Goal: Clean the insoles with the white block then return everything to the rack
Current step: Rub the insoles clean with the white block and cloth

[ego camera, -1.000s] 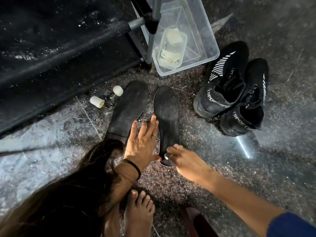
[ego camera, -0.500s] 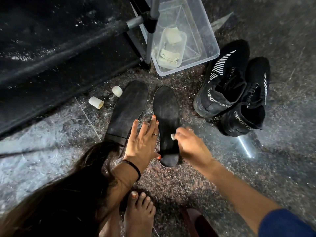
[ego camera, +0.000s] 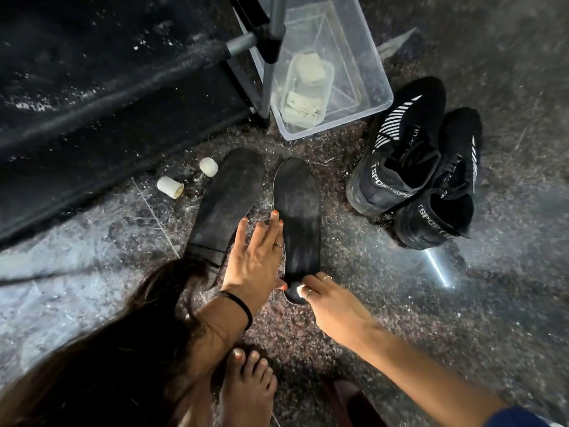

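On the floor beside the rack (ego camera: 129, 97), the right hand (ego camera: 334, 306) pinches the white block (ego camera: 300, 291) in curled fingers at the heel of the right insole (ego camera: 297, 220), while the left hand (ego camera: 254, 261) steadies its edge, fingers straight and spread. Judging by this, cleaning is underway: the left insole (ego camera: 228, 204), the shoes (ego camera: 412, 161) and the plastic tub (ego camera: 335, 75) all await return to the rack.
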`<state>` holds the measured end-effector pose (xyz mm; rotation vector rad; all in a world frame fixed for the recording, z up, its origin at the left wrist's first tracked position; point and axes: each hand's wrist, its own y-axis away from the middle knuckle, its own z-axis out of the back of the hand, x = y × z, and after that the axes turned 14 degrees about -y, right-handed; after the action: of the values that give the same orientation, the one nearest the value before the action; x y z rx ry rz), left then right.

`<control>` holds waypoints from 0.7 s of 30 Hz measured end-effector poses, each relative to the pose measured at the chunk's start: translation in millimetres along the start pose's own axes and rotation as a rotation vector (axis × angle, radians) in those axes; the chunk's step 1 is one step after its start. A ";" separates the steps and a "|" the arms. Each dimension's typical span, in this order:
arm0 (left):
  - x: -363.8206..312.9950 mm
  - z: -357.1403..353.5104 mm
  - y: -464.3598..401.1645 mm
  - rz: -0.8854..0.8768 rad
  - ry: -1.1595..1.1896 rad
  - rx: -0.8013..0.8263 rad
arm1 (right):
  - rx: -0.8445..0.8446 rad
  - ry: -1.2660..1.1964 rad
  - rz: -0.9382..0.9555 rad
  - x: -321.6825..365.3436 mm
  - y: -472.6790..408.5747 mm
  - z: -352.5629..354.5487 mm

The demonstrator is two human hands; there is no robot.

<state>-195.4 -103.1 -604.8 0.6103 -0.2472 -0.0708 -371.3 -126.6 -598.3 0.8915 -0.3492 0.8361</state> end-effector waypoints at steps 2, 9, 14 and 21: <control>-1.0 0.7 -0.7 0.006 0.000 0.006 | 0.046 0.023 0.070 0.2 -0.9 12.7; -2.9 1.0 -1.1 0.025 0.051 0.023 | -0.108 0.039 -0.056 -29.4 -47.9 47.5; -2.1 2.7 -0.5 0.021 0.063 0.031 | -0.337 0.055 -0.066 -23.6 -85.3 76.6; -0.4 3.0 0.6 0.000 0.044 0.024 | -0.465 -0.009 -0.231 -15.0 -124.2 97.0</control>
<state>-196.5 -104.2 -602.1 0.6350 -0.2063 -0.0542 -280.0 -254.6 -616.3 0.4893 -0.4187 0.5061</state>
